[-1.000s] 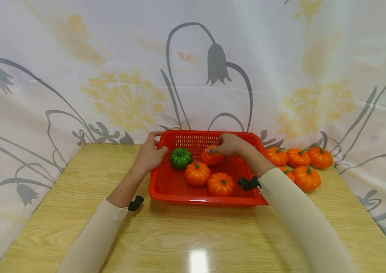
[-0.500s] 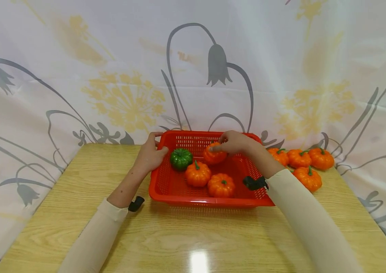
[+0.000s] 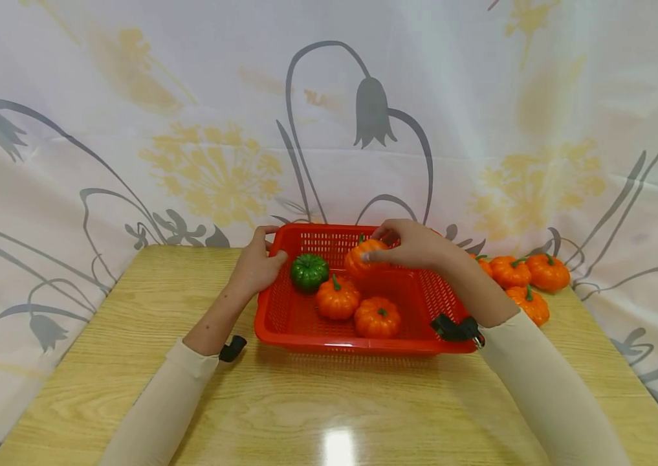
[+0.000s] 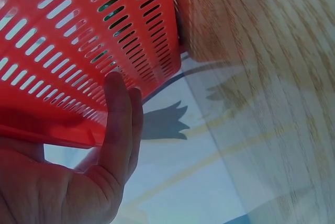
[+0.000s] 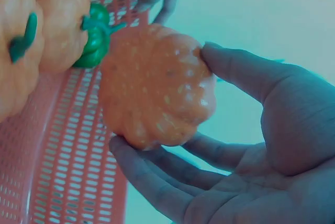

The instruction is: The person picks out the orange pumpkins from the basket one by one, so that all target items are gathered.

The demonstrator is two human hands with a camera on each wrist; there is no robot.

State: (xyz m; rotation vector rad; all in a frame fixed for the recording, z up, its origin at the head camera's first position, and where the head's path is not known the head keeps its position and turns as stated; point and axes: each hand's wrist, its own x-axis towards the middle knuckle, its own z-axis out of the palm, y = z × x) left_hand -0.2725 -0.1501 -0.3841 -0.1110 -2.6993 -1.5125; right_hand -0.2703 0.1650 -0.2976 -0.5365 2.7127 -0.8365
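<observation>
My right hand (image 3: 418, 246) holds a small orange pumpkin (image 3: 359, 260) between thumb and fingers, over the back of a red slotted plastic basket (image 3: 358, 343). The right wrist view shows the pumpkin's ribbed underside (image 5: 157, 85), thumb on one side and fingers on the other. On the basket's left rim my left hand (image 3: 254, 264) keeps its grip. In the left wrist view, fingers (image 4: 119, 119) lie along the slotted outer wall. Inside the basket sit a green pumpkin (image 3: 308, 272) and two more orange pumpkins (image 3: 337, 299), (image 3: 377, 318).
Right of the basket, several orange pumpkins (image 3: 547, 272) stand on the wooden table (image 3: 282, 414), partly hidden by my right arm. A floral cloth (image 3: 212, 97) hangs behind the table. Black straps with camera mounts (image 3: 458, 328) sit at my wrists.
My right hand has lifted the orange pumpkin a little and tilted it, with the wrist and forearm shifting right. My left hand stays on the basket rim.
</observation>
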